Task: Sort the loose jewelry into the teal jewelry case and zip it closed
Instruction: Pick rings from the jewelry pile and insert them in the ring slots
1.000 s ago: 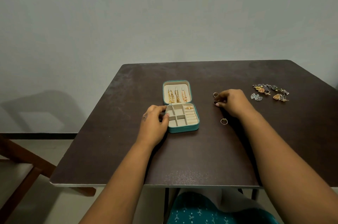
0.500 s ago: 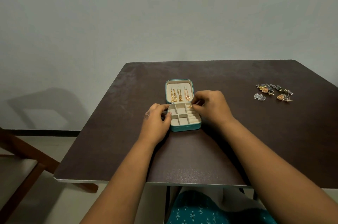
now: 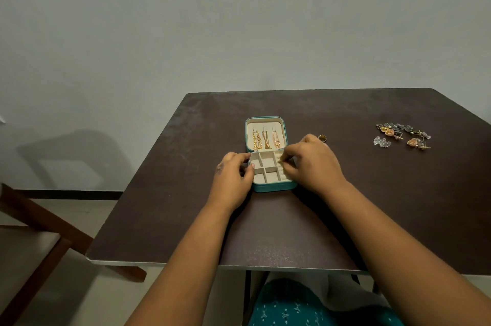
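Note:
The teal jewelry case (image 3: 273,187) lies open in the middle of the dark table (image 3: 345,192). Three gold chains (image 3: 265,138) hang in its raised lid. My left hand (image 3: 233,179) grips the left side of the case's tray. My right hand (image 3: 310,163) reaches over the tray's right side, its fingertips pinched together at the ring slots; what they pinch is too small to make out. One ring (image 3: 322,137) lies on the table just behind my right hand. A cluster of loose earrings and brooches (image 3: 402,135) lies at the far right.
A wooden chair (image 3: 34,232) stands left of the table, below its near-left corner. A plain wall rises behind the table. My lap in teal cloth (image 3: 305,307) shows under the near edge.
My right hand left the rings on the table and came left over the case, settling its fingertips into the ring slots. My left hand stayed on the case.

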